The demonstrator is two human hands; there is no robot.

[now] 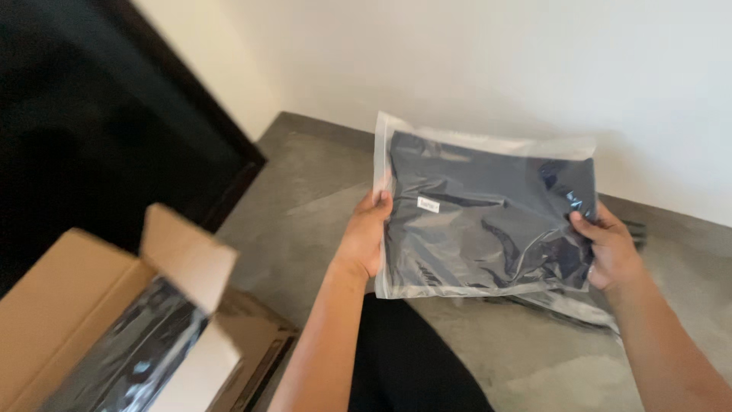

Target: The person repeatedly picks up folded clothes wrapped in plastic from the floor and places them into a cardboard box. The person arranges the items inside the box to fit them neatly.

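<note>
gripping a clear bag of dark cloth [488, 214] with a small white label [428, 204], both hands [366, 233] pinch its side edges.

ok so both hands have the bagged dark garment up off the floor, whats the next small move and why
Probably lower the clear bag onto the other flat packets just beneath its right edge. The left hand and right hand each pinch a side edge, holding it tilted in the air above the grey floor. The open cardboard box at left holds more bagged items, which suggests packets are coming out onto that pile.
</note>
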